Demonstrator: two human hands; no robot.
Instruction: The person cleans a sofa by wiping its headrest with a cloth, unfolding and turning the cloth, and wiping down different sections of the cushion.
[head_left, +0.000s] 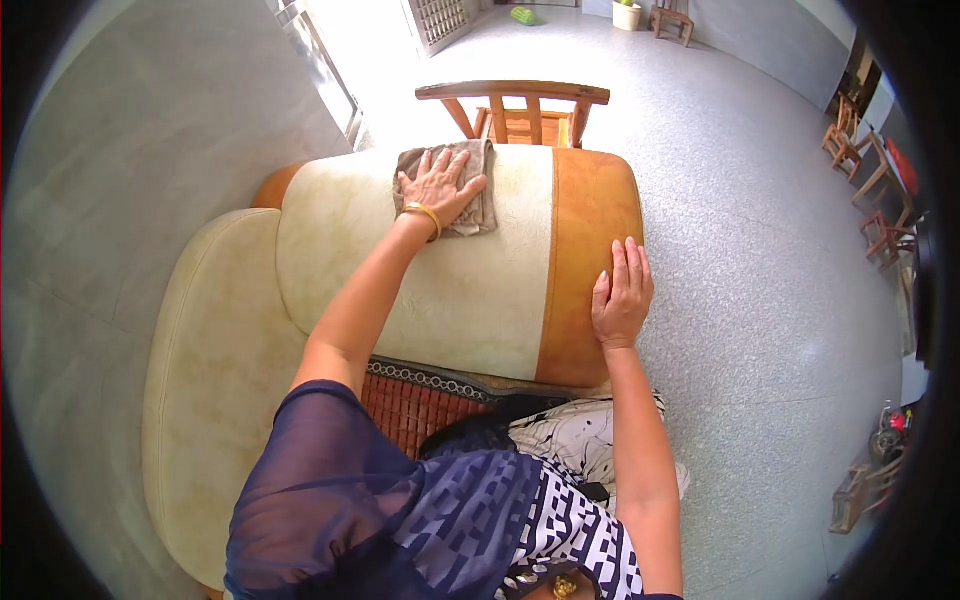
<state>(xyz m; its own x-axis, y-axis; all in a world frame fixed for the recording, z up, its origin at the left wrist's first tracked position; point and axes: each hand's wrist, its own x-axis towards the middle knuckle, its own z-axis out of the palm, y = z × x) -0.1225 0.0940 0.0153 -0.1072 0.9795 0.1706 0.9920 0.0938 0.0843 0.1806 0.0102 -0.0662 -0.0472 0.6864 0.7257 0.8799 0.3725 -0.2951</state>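
Note:
My left hand (441, 188), with a gold bangle (424, 215) at the wrist, lies flat with fingers spread on a folded grey-brown cloth (482, 205). Under the cloth is the cream part of a padded sofa armrest (470, 300), near its far edge. My right hand (624, 298) rests on the armrest's orange-brown end band (580, 235), at its right edge. Its fingers are stretched out and hold nothing.
A wooden chair (515, 95) stands just beyond the armrest. The sofa's cream backrest (215, 380) runs along the grey wall at left. A red-brown slatted seat mat (410, 410) lies below. Small wooden chairs (843, 135) line the right side of the speckled floor (760, 300).

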